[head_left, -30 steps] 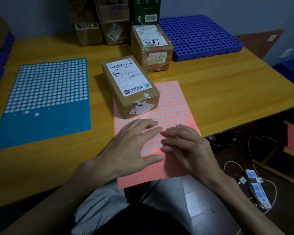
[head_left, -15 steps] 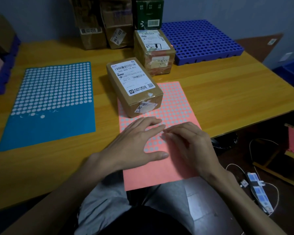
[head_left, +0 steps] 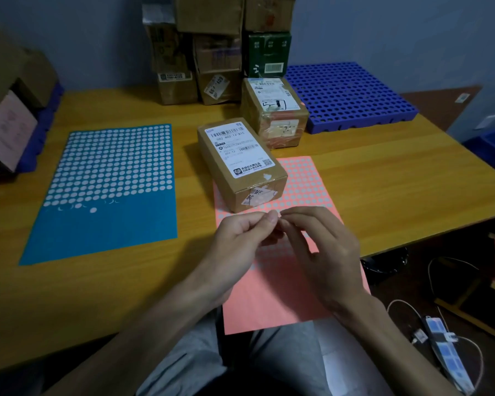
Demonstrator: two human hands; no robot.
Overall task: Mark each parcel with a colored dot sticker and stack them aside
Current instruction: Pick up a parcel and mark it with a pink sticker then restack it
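left hand (head_left: 240,238): hovering above pink sheet (head_left: 275,304), fingertips pinching
right hand (head_left: 323,250): pinching against it; can't tell what's held
parcel (head_left: 240,161): sitting on pink sheet's far edge

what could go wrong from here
The left hand and right hand meet at the fingertips; any dot there is too small to see and could fold or stick to skin.
The nearest parcel sits partly on the pink sticker sheet, which overhangs the table edge; lifting might drag it off.

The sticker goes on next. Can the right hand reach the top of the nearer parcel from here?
Probably yes: the right hand is raised just in front of the parcel, nothing stands between them, and its labelled top is uncovered.
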